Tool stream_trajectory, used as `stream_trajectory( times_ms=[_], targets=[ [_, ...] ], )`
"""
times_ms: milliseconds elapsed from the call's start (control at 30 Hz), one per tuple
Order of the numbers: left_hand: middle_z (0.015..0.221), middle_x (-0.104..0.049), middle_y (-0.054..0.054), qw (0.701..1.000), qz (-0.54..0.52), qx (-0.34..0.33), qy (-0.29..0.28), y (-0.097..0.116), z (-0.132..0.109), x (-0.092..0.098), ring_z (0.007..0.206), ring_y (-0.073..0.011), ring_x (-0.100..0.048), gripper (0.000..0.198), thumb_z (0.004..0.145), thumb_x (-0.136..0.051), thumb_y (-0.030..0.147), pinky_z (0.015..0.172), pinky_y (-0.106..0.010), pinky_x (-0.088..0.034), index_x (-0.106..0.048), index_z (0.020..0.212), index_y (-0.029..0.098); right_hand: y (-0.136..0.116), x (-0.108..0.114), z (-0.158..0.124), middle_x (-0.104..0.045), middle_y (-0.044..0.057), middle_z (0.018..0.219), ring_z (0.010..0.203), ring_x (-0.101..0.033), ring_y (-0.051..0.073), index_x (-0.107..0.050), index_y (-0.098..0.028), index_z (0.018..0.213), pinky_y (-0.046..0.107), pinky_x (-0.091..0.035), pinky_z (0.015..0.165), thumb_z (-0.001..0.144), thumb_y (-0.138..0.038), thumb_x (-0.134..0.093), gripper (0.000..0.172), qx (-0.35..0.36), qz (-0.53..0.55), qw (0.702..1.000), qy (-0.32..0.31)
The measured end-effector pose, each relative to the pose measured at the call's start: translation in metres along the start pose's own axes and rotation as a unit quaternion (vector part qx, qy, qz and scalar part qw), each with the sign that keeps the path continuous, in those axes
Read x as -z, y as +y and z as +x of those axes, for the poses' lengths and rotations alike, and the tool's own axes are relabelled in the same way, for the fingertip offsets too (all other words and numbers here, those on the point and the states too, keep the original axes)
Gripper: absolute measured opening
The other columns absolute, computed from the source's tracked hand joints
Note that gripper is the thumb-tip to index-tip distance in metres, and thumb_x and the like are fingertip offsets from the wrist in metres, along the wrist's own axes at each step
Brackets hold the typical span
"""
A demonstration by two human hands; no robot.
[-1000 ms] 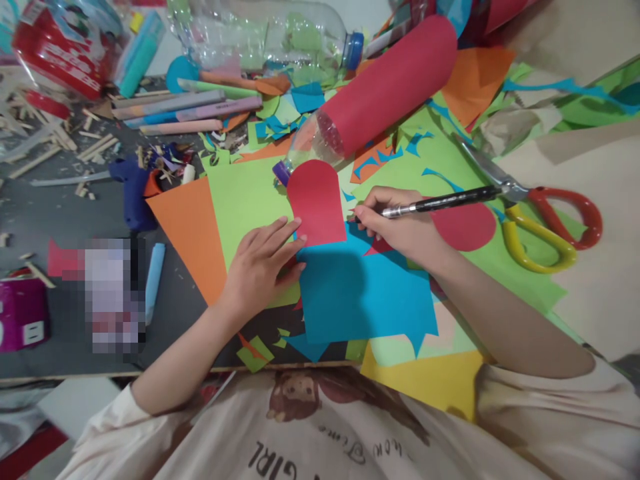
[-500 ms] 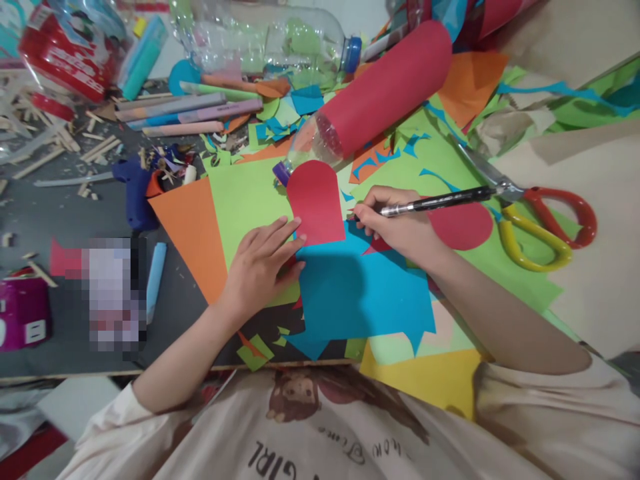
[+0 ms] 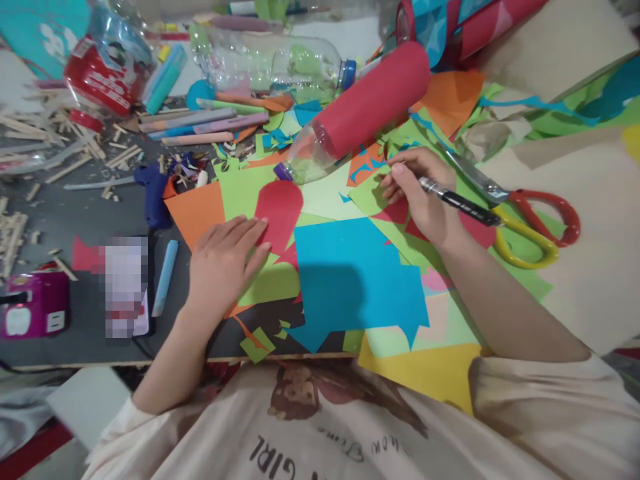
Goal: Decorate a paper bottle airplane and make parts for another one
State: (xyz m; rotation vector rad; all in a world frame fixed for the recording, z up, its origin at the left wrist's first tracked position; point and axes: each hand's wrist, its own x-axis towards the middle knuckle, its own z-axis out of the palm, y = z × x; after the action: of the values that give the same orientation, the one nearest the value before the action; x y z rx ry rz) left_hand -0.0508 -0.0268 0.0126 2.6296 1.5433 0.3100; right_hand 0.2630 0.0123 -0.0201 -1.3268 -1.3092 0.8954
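Observation:
My left hand (image 3: 225, 257) lies with its fingers spread, its fingertips on the lower left of a red round-topped paper piece (image 3: 281, 210). Raised over green and red paper at the right, my right hand (image 3: 423, 190) is closed on a black pen (image 3: 465, 205), whose rear end points down and right. Between the hands lies a blue sheet (image 3: 350, 280) with a notched lower edge. Behind the red piece rests a clear bottle wrapped in red paper (image 3: 383, 97), its purple cap towards the left.
Scissors (image 3: 527, 230) with red and yellow handles lie right of my right hand. A blue glue gun (image 3: 155, 193), a phone (image 3: 143, 317) and a light blue marker (image 3: 166, 277) are at the left. Another clear bottle (image 3: 300, 63) lies at the back.
The red round-topped piece has moved left off the blue sheet, along with my left hand. My right hand has moved right and up with the pen, which now tilts the other way.

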Motion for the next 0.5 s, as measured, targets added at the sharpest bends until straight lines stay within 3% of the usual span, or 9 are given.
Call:
stream_trajectory(
  times_ms=[67,133,267,333,400,500],
  targets=[
    [0.116,-0.076,-0.012,0.999,0.03,0.03,-0.004,-0.005,-0.005,0.008,0.114,-0.0326,-0.069,0.038,0.101,-0.043,0.041,0.096,-0.048,-0.053,-0.071,0.115,0.02,0.008,0.011,0.007,-0.068,0.001,0.078,0.068,-0.065,0.017,-0.067,-0.027,0.093,0.035,-0.055,0.066,0.092,-0.044,-0.062,0.018,0.069,-0.098,0.993,-0.004],
    [0.113,-0.076,-0.013,0.997,0.049,0.051,-0.012,-0.007,-0.008,0.014,0.108,-0.0334,-0.07,0.04,0.101,-0.041,0.041,0.092,-0.049,-0.054,-0.072,0.11,0.019,0.014,0.019,0.014,-0.071,0.005,0.091,0.085,-0.067,0.024,-0.071,-0.028,0.098,0.044,-0.054,0.082,0.092,-0.032,-0.059,0.014,0.159,-0.213,0.964,-0.034],
    [0.118,-0.073,-0.011,0.997,-0.004,0.073,-0.01,0.002,0.0,0.019,0.109,-0.0294,-0.068,0.037,0.101,-0.04,0.043,0.093,-0.044,-0.053,-0.069,0.112,0.022,0.015,0.018,0.014,-0.07,0.007,0.117,0.114,-0.063,0.03,-0.07,-0.031,0.112,0.053,-0.048,0.1,0.093,-0.014,-0.044,0.037,0.236,-0.315,0.916,-0.081],
    [0.116,-0.073,-0.01,0.994,-0.075,0.069,-0.05,0.014,0.011,0.015,0.112,-0.0283,-0.067,0.034,0.098,-0.048,0.044,0.094,-0.042,-0.053,-0.065,0.117,0.022,0.011,0.011,0.007,-0.071,0.006,0.119,0.113,-0.064,0.029,-0.068,-0.031,0.114,0.051,-0.049,0.1,0.092,-0.012,-0.042,0.039,0.255,-0.317,0.91,-0.081],
    [0.114,-0.073,-0.01,0.986,-0.117,0.075,-0.095,0.028,0.026,0.007,0.111,-0.0287,-0.067,0.044,0.09,-0.061,0.045,0.092,-0.041,-0.054,-0.06,0.126,0.021,0.005,0.003,0.0,-0.073,0.007,0.113,0.106,-0.067,0.027,-0.068,-0.028,0.111,0.048,-0.052,0.094,0.093,-0.013,-0.043,0.035,0.273,-0.304,0.908,-0.087],
    [0.108,-0.072,-0.01,0.972,-0.169,0.057,-0.153,0.043,0.044,-0.007,0.097,-0.0264,-0.069,0.059,0.086,-0.064,0.04,0.079,-0.036,-0.054,-0.05,0.138,0.017,-0.004,-0.002,-0.009,-0.076,0.009,0.103,0.098,-0.069,0.027,-0.068,-0.025,0.109,0.045,-0.054,0.087,0.096,-0.019,-0.042,0.03,0.258,-0.283,0.917,-0.11]
  ],
)
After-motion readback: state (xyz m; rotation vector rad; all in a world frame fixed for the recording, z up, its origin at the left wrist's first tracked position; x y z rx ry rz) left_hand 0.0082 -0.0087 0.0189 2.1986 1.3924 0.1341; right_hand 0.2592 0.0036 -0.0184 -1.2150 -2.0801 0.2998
